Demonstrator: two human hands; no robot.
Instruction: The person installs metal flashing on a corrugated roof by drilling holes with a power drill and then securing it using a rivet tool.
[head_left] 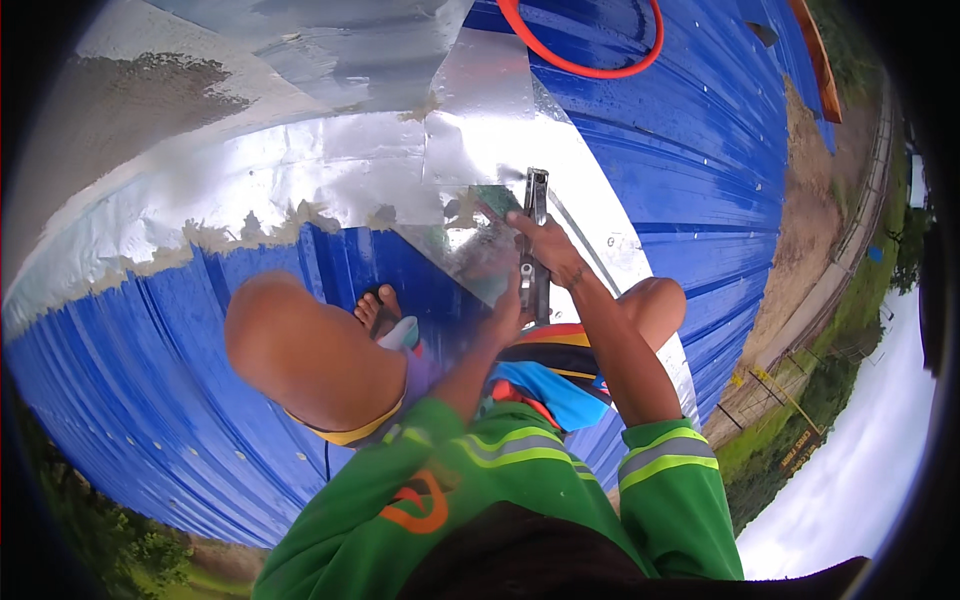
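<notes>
My right hand [540,240] grips a long, narrow metal tool [536,188] lying lengthwise over the silver flashing, near the seam beside a white metal strip [615,250]. Lower down, my left hand [508,298] is against the tool's left side, its fingers blurred and partly hidden. Left of the tool, a triangular piece of dull metal [460,250] with smudged greenish patches overlaps the blue roofing. My bare knees are bent either side, and my left foot [377,315] in a sandal rests on the blue sheet.
Ribbed blue roofing [700,200] spreads left and right. Silver flashing [250,170] with ragged sealant crosses ahead. An orange-red hose or cord loop [590,68] lies at the top. Beyond the right roof edge are dirt, a concrete path [850,250], grass, trees and sky.
</notes>
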